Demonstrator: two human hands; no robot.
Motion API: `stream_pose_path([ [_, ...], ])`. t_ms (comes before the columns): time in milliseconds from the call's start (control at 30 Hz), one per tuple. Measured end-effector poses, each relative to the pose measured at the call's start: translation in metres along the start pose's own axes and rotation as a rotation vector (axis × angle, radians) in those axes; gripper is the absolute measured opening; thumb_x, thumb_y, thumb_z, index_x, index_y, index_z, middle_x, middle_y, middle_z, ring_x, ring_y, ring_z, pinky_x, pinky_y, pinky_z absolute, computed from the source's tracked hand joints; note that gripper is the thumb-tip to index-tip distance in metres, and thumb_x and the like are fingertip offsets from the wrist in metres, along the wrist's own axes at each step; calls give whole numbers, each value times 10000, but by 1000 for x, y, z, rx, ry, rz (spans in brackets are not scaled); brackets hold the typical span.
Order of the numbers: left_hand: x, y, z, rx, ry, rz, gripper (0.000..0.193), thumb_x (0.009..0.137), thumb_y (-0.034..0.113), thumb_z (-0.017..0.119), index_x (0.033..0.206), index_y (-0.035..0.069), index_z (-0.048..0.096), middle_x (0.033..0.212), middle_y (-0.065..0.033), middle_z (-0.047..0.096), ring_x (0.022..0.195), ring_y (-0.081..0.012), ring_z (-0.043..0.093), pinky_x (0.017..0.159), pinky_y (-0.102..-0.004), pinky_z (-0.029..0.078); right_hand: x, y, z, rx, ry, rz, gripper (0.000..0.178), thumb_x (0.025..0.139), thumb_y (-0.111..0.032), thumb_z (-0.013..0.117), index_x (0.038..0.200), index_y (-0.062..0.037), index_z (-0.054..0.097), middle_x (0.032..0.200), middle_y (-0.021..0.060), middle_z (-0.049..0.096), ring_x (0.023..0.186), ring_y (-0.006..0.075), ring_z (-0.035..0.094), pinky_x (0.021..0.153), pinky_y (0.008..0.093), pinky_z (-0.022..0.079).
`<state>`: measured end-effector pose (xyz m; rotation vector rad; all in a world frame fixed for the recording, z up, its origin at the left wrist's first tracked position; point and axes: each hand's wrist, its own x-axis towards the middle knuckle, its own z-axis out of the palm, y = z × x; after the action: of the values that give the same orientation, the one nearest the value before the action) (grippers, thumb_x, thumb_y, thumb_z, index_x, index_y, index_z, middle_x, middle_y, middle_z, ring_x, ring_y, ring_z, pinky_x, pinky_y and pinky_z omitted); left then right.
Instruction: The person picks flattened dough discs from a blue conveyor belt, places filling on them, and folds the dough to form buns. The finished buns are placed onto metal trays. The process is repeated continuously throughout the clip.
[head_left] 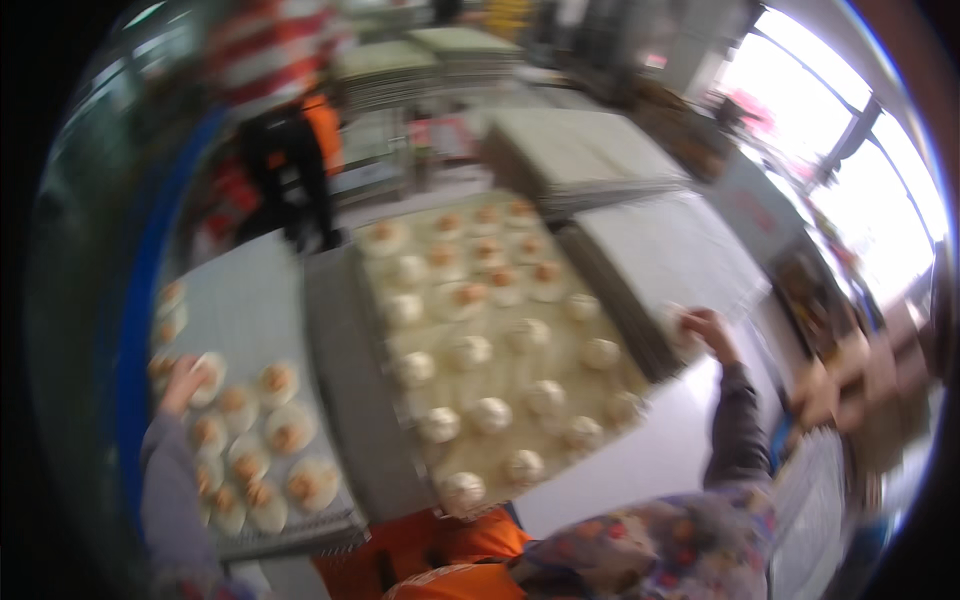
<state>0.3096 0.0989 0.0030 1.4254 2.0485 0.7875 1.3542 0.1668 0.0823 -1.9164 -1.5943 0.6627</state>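
Observation:
At the left, my left hand (pixel 183 383) has its fingers closed at the edge of a filled dough wrapper (pixel 210 378). More flat wrappers topped with orange-brown filling (pixel 290 430) lie on the pale left tray (pixel 240 290). My right hand (pixel 714 332) reaches out to the right, its fingers closed on a white round of dough, apparently a bun (pixel 674 320), beside a stack of pale trays (pixel 680 250). Between my hands, a yellowish tray (pixel 510 415) carries closed white buns (pixel 545 397) nearer me and filled wrappers (pixel 488 250) at its far end. Blur hides finer detail.
A grey strip (pixel 350 350) separates the two dough-covered trays. Further stacks of trays (pixel 590 150) stand behind. Someone in a red-and-white top (pixel 270 60) is at the far left. Cardboard boxes (pixel 860 380) sit at the right, near bright windows (pixel 800 70).

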Motion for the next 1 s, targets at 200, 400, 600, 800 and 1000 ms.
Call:
stream_pose_path([
  [200,-28,23,-4,-96,222,-120,632,908,266,737,1409,-19,477,1423,-199,523,1321,-291,503,1069,-395,432,-3,-39,-14,-77,-74,161,263,836,-387,702,881,-129,677,752,-33,671,696,103,598,567,303,401],
  [400,-85,94,-23,-92,316,-37,489,952,177,681,1390,42,509,1373,-167,567,1255,-256,553,1033,-363,467,2,-33,5,74,-81,126,141,796,-167,676,818,-74,572,718,-20,509,603,60,469,491,214,371],
  [600,-196,166,31,-502,107,307,398,992,32,579,1381,33,493,1298,-76,599,1193,-173,587,1036,-320,487,-26,-97,33,-11,-64,-200,196,735,8,623,893,-44,519,801,14,529,708,111,540,605,255,494],
  [800,-286,257,162,-1226,-597,153,500,1047,315,545,1447,58,391,1319,-93,578,1222,-214,590,1036,-346,489,-155,-285,133,698,-839,-202,481,810,-49,792,1205,46,535,954,166,691,788,219,709,631,329,605],
  [1000,-326,258,190,-1619,-641,-209,609,1020,458,558,1448,61,384,1327,-87,579,1203,-210,608,978,-351,533,-235,-370,268,177,-984,-482,353,970,-172,655,1258,29,617,884,91,708,717,131,673,670,269,545],
])
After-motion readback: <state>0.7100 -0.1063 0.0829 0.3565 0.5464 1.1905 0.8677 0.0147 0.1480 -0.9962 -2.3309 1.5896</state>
